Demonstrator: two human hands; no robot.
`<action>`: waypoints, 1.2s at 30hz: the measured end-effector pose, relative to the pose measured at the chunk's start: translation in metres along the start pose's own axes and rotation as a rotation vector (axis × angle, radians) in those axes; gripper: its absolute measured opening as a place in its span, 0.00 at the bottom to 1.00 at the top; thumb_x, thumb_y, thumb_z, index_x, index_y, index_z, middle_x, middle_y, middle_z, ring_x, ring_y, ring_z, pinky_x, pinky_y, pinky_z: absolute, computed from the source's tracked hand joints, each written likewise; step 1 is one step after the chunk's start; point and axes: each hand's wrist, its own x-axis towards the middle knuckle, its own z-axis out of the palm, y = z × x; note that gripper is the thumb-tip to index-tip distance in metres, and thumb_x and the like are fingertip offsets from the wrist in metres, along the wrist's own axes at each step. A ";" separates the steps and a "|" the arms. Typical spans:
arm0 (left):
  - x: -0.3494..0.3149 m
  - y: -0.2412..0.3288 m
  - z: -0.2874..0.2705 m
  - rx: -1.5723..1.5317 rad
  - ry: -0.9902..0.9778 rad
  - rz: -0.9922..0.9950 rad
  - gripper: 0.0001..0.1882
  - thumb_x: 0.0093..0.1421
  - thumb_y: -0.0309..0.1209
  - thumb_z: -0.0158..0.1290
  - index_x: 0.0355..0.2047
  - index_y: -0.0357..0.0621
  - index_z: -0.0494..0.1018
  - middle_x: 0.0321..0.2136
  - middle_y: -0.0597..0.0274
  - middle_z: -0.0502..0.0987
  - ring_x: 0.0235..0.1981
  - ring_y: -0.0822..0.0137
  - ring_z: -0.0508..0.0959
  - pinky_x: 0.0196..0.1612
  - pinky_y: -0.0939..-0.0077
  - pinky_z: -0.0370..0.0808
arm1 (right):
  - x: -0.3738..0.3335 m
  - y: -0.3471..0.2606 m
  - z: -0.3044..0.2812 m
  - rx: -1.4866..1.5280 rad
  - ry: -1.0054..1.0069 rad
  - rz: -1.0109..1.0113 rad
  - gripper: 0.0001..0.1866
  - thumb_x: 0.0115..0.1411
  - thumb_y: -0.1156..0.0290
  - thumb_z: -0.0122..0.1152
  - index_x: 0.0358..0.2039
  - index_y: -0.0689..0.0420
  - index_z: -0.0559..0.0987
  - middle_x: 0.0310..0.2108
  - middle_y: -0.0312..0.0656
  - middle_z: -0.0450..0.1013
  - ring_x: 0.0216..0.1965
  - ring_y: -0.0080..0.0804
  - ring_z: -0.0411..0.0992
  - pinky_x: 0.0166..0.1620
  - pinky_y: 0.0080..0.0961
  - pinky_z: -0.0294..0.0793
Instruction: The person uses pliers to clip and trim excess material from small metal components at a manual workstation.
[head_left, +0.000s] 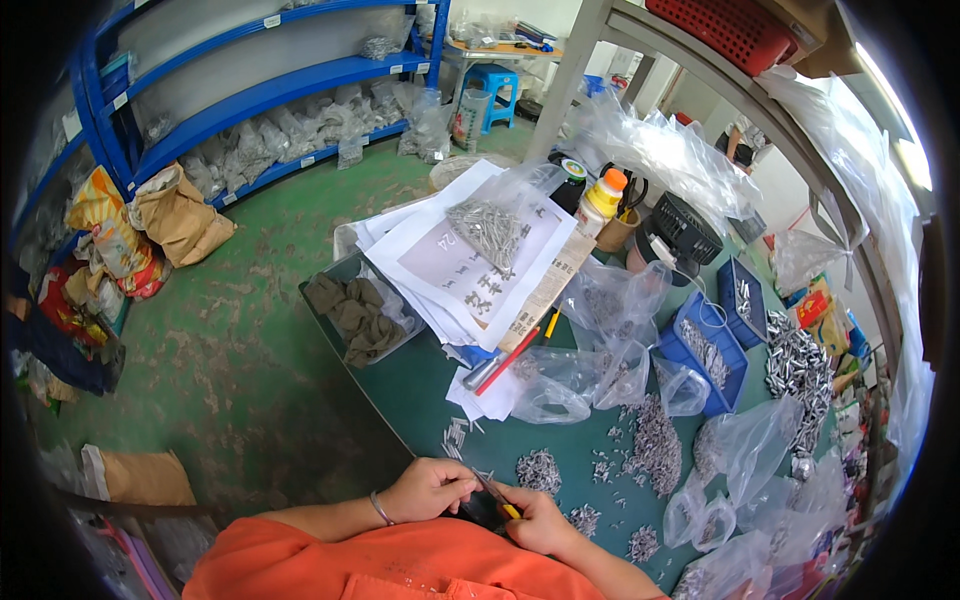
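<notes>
Both my hands are close together at the near edge of the green table, in front of my orange clothing. My left hand, a metal bangle at its wrist, is closed in a pinch; what it pinches is too small to make out. My right hand is wrapped round a slim metal tool with a black and yellow handle, apparently pliers. The tool's tip points toward my left fingers. Just beyond them lie a few thin metal pins and a small heap of metal parts.
More loose metal parts spread over the table, with plastic bags on the right. Blue bins hold metal pieces. Papers carry a bag of pins. A grey bin holds cloth. Blue shelves stand beyond.
</notes>
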 end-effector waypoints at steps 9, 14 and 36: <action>0.000 -0.001 -0.002 -0.008 -0.045 -0.013 0.09 0.61 0.27 0.46 0.34 0.34 0.73 0.23 0.66 0.74 0.21 0.79 0.72 0.26 0.87 0.70 | -0.001 0.004 -0.002 0.102 -0.082 0.116 0.34 0.39 0.85 0.47 0.52 0.52 0.70 0.32 0.37 0.71 0.35 0.23 0.66 0.43 0.18 0.64; 0.003 0.001 -0.002 -0.022 -0.044 0.013 0.09 0.61 0.27 0.45 0.35 0.33 0.73 0.23 0.67 0.72 0.21 0.79 0.71 0.26 0.87 0.70 | 0.000 0.002 0.004 0.073 0.044 -0.088 0.35 0.38 0.85 0.47 0.52 0.55 0.69 0.25 0.34 0.63 0.27 0.23 0.61 0.32 0.19 0.62; 0.004 0.010 0.003 0.025 0.007 -0.091 0.09 0.61 0.27 0.45 0.33 0.35 0.72 0.25 0.67 0.73 0.21 0.80 0.70 0.26 0.88 0.69 | -0.002 0.002 0.007 -0.426 0.272 -0.264 0.23 0.44 0.79 0.51 0.45 0.62 0.69 0.30 0.51 0.67 0.33 0.49 0.68 0.38 0.34 0.69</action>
